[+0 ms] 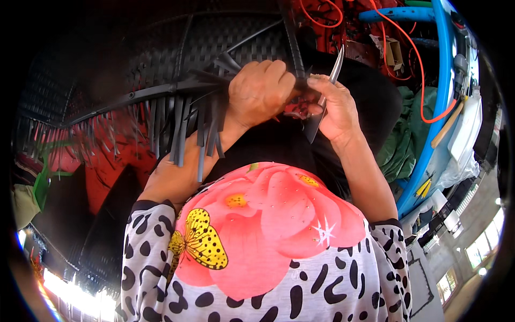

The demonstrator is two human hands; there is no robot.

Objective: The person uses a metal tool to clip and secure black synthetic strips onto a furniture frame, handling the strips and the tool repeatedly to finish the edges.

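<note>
A big dark woven frame (161,48) fills the upper left of the frame, its weave closed across the top while a fringe of loose strip ends (182,131) hangs untrimmed below the curved rail (so plenty seems left to do). At upper centre, the left hand (260,91) has its fingers curled tight around a dark strip (292,40). The right hand (335,110) grips a slim metal blade (337,65), probably a knife; its handle is hidden, and the flowered shirt (268,236) covers the lower view.
</note>
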